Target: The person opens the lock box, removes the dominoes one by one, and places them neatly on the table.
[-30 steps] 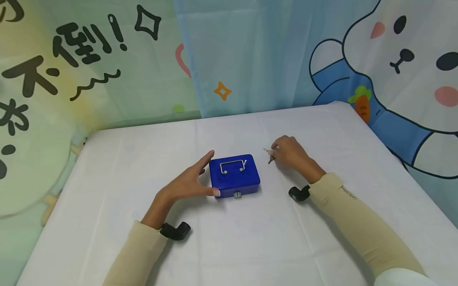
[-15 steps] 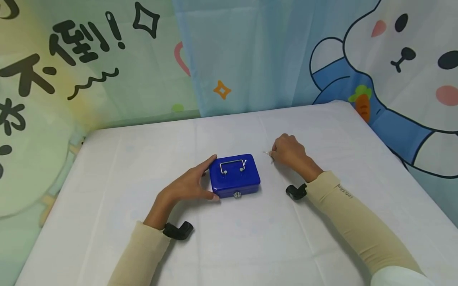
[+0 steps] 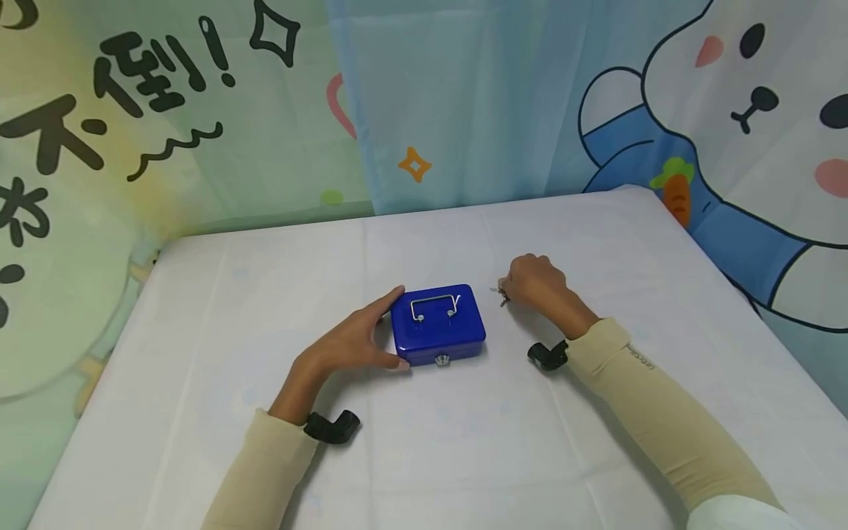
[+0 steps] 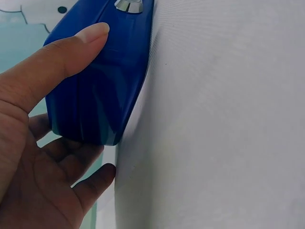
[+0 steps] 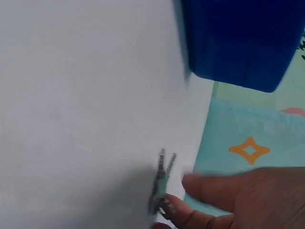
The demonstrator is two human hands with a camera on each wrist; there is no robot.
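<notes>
My L hand (image 3: 347,340) has the L end of a blue cash box (image 3: 437,335), thumb on the front near the lock (image 3: 442,360), fingers behind, spread abt as wide as the box. Box sits flat on the white tablecloth (image 3: 464,442). R hand (image 3: 535,281) is just right of it w/ small keys (image 5: 162,183) at the fingertips; thumb's apart, can't tell if they're gripped tbh.

Left grip (image 3: 354,338) with thumb apart from fingers, right grip (image 3: 535,280) palm down, fingers bent
</notes>
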